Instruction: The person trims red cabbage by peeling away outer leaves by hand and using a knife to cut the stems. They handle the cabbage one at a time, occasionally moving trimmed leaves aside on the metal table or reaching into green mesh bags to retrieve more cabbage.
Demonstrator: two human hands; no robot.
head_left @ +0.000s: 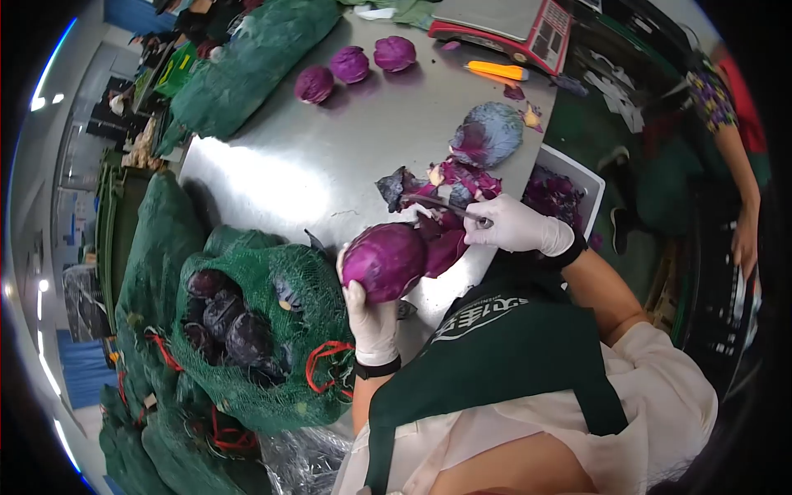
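- Left hand, in a white glove, grips a round purple cabbage from below, at the near edge of the shiny steel table.
- Right hand, also gloved, is closed on a thin dark knife that points at the cabbage's top.
- Loose purple leaf trimmings lie just behind the knife.
- Green net sack of dark cabbages sits beside the left hand.

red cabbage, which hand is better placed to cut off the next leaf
Likely right: the right hand holds the knife beside the loose leaves; the left hand is busy gripping the red cabbage.
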